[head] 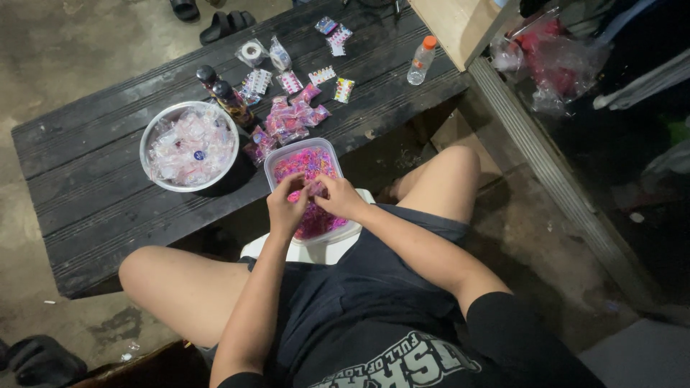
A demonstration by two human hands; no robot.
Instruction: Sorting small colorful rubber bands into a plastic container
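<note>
- Both hands meet over the clear plastic tub [287, 159]: my left hand [287, 208] and right hand [338, 197] have fingertips pinched together on a small pink item; it is too small to identify further.
- Tub sits on the near edge of the dark slatted surface [86, 179], partly overhanging towards my lap; it is full of small pink and purple pieces [309, 164]. I judge it is kept close so both hands reach in without stretching.
- Just beyond the tub lies a heap of small filled packets [291, 118], pink and purple through clear wrap, with more packets spread flat farther back.
- To the left stands a metal bowl [189, 146] holding clear wrapped items, near the tub but apart from it.
- Two dark-capped bottles [223, 97] stand between bowl and packets.
- A roll of tape [252, 52] lies at the far edge; a clear bottle with an orange cap [421, 61] stands at the far right.
- I sit on a white seat [316, 251], knees apart either side of it.
- Sandals [226, 25] rest on the floor past the surface.
</note>
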